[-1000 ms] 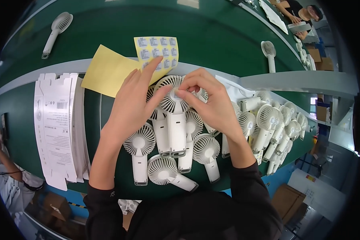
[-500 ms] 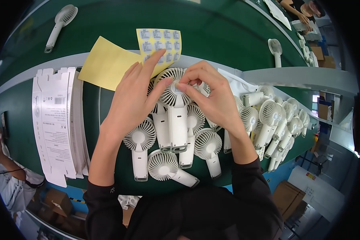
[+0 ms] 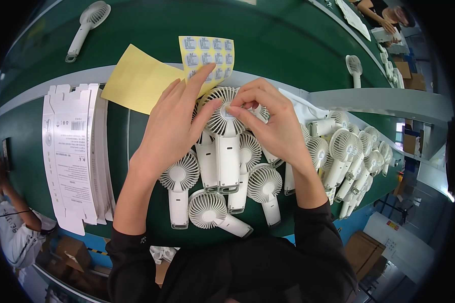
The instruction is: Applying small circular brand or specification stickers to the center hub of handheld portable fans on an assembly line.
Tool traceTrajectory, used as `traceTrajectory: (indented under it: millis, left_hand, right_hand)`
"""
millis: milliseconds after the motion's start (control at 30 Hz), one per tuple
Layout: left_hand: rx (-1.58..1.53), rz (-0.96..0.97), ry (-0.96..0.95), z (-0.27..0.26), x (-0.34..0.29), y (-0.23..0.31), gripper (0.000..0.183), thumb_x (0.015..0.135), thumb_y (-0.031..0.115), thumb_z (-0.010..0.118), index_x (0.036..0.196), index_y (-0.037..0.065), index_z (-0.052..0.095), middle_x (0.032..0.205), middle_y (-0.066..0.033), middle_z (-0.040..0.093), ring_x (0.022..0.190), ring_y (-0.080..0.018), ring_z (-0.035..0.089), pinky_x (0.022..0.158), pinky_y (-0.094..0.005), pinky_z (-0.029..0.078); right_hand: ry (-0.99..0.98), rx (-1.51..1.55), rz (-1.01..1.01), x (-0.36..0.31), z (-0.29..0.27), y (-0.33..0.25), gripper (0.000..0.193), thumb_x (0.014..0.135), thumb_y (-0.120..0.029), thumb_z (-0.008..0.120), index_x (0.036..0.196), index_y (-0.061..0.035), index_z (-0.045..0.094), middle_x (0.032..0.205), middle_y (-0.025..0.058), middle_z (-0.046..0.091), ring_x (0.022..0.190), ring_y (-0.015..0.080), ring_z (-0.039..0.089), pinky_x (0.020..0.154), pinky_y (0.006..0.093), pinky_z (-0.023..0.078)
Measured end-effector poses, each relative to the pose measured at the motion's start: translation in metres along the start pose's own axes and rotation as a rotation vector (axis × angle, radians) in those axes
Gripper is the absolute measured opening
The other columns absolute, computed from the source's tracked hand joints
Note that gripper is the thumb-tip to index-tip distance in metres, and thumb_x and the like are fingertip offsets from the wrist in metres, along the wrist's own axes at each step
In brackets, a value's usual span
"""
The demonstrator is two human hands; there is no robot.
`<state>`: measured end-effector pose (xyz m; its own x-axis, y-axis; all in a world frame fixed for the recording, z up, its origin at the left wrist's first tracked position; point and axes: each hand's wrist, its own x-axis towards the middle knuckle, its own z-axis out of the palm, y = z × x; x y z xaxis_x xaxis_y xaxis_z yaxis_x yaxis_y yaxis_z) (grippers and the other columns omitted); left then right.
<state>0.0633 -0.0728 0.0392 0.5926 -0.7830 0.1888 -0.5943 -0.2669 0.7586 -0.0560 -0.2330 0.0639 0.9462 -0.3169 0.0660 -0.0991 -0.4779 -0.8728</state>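
Note:
A white handheld fan (image 3: 228, 159) lies grille-up on top of several others, its handle toward me. Over the middle of its grille, my right hand (image 3: 270, 121) pinches a small pale label (image 3: 229, 114) between thumb and index finger. The label sits at the fan's hub; whether it is fully stuck down cannot be seen. My left hand (image 3: 173, 121) has its fingers stretched out and its thumb near the grille's left side. Its index finger reaches over a yellow sheet of printed labels (image 3: 218, 45). A plain yellow sheet (image 3: 136, 76) lies behind this hand.
Flat white printed cartons (image 3: 71, 156) are stacked at left. A heap of white fans (image 3: 345, 146) lies at right, beside a grey rail (image 3: 379, 96). Single fans lie on the far green surface (image 3: 268, 35). Other people work at the far right (image 3: 387, 22) and left edge (image 3: 17, 227).
My hands keep nearly the same pose at the fan's hub. The view has shifted slightly. The fan at the far left has moved a little right, and the person at left has moved an arm.

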Motion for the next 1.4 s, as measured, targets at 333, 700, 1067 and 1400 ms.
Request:
traceTrajectory:
  millis: [333,700,1067,1400]
  left_hand:
    - [-0.019,-0.119,-0.114,-0.005,0.001,0.005,0.052,0.095,0.022,0.063,0.144,0.01,0.046,0.129,-0.0181,0.06,0.116,-0.0357,0.058,0.099,-0.0407,0.045]
    - [-0.068,-0.127,-0.129,-0.007,-0.002,0.004,0.049,0.098,0.021,0.058,0.143,0.007,0.046,0.111,-0.0199,0.061,0.102,-0.034,0.058,0.092,-0.0406,0.045]
    - [-0.097,-0.043,-0.074,-0.004,-0.003,0.007,0.053,0.098,0.022,0.058,0.147,0.007,0.042,0.123,-0.024,0.062,0.11,-0.0361,0.062,0.094,-0.0393,0.047]
    - [-0.051,0.088,0.218,-0.031,-0.006,0.023,0.045,0.096,0.016,0.06,0.139,0.004,0.05,0.116,-0.0239,0.065,0.103,-0.0387,0.064,0.088,-0.0403,0.048]
  right_hand:
    - [0.004,0.001,-0.029,-0.001,0.003,0.001,0.011,0.084,-0.004,0.073,0.091,0.0007,0.066,0.093,0.0049,0.061,0.083,0.015,0.056,0.077,0.0276,0.046]
    - [0.061,-0.139,-0.058,0.001,0.007,0.013,0.034,0.086,-0.019,0.074,0.114,-0.0049,0.061,0.102,0.0084,0.055,0.089,0.021,0.053,0.077,0.0306,0.046]
    - [0.435,-0.722,-0.138,-0.047,0.015,-0.014,0.041,0.084,-0.038,0.073,0.089,0.0013,0.062,0.086,0.0118,0.057,0.083,0.0295,0.056,0.075,0.0411,0.044]
    - [0.124,-0.339,0.307,-0.049,0.02,-0.015,0.06,0.083,-0.044,0.069,0.111,0.0062,0.055,0.092,0.028,0.068,0.089,0.039,0.069,0.079,0.045,0.054]
